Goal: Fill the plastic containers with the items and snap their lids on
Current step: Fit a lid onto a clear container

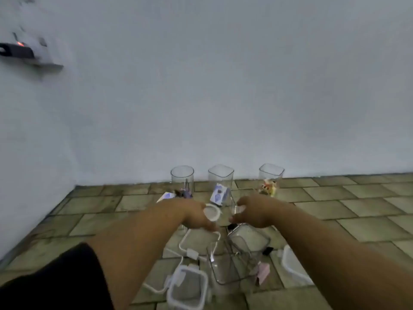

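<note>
Three tall clear containers stand against the wall: a round one (182, 179) with dark items, a square one (220, 182) with a white-and-purple packet, and another square one (270, 179) with orange-yellow items. My left hand (193, 214) holds a round white lid (211, 211). My right hand (254, 212) reaches in beside it, fingers curled near a clear container (234, 202) whose edges are hard to make out. Empty clear containers (225, 268) (248, 240) and clip lids (188, 288) (197, 241) lie on the floor below my hands.
The tiled floor (357, 209) runs back to a pale wall (223, 86). Another clear lid (292, 267) lies at the right. A pink packet (263, 272) sits near the empty containers, and a white packet (166, 195) lies by the round container.
</note>
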